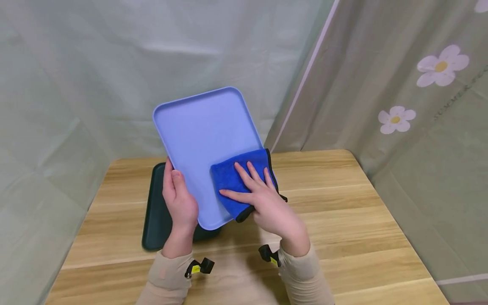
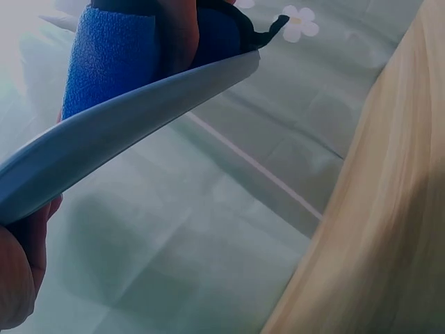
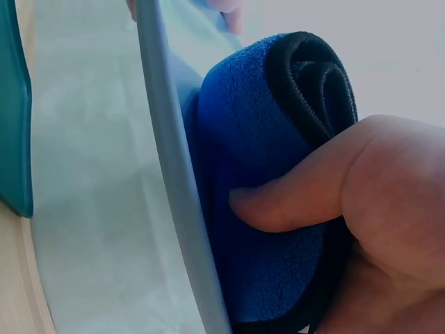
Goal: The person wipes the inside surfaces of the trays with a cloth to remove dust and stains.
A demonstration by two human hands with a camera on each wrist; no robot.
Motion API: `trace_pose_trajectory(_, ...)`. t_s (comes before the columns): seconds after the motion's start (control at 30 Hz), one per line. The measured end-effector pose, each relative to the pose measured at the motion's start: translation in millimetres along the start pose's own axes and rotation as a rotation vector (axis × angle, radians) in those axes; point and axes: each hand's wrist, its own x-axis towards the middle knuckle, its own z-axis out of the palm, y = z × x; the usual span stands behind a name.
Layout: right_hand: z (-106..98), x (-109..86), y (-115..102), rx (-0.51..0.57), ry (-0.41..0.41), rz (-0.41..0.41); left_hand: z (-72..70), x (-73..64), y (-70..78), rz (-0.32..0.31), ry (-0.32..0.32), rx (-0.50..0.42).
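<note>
A light blue rectangular tray [image 1: 206,135] is held up at a tilt over the table. My left hand [image 1: 181,205] grips its left long edge, the thumb along the rim and the other fingers partly hidden behind. On the tray's lower right part lies a folded blue cloth [image 1: 240,178] with black edging. My right hand [image 1: 267,203] presses on this cloth with straight, spread fingers. In the right wrist view the thumb [image 3: 292,198] rests against the cloth [image 3: 257,132], which is folded over in a thick roll beside the tray wall [image 3: 170,153].
A dark green tray [image 1: 152,216] lies on the wooden table [image 1: 343,220], partly covered by the raised tray and my left arm. Pale curtains [image 1: 95,76] hang behind and at the sides, with white flowers [image 1: 442,66] printed on the right one.
</note>
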Motion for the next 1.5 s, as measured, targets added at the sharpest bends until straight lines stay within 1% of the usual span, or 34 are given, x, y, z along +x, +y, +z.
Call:
trace_pose_trajectory(0.2,4,-2.7,-1,0.005,-0.014,0.005,4.5,-2.1,0.3,-0.027,0.003,-0.023)
trace_pose_trajectory(0.43,6,-2.6,-9,-0.024,-0.044,-0.016,9.0,-1.1,-3.1,-0.008,-0.014,-0.086)
trace_pose_trajectory(0.57,9,-2.7,-14,-0.044,-0.059,-0.048,8.5,-1.1,-4.5,-0.012,-0.014,-0.084)
trace_pose_trajectory(0.73,13,-1.9,-23,-0.034,-0.096,-0.092,6.1,-0.7,-4.3,-0.024,-0.018,-0.076)
trace_pose_trajectory(0.83,15,-0.6,-26,-0.045,-0.112,-0.113,5.2,0.0,-3.4,-0.020,-0.017,-0.076)
trace_pose_trajectory(1.0,16,0.1,-29,-0.079,-0.106,-0.125,5.4,1.1,-1.8,-0.011,-0.016,-0.100)
trace_pose_trajectory(1.13,14,0.0,-27,-0.068,-0.107,-0.125,5.9,1.8,-1.2,-0.003,-0.014,-0.125)
trace_pose_trajectory(1.33,10,-1.4,-22,-0.051,-0.097,-0.132,7.0,1.9,-0.2,-0.010,-0.005,-0.111)
trace_pose_trajectory(1.5,10,-3.2,-17,-0.047,-0.080,-0.131,6.5,1.9,0.0,-0.006,-0.014,-0.113)
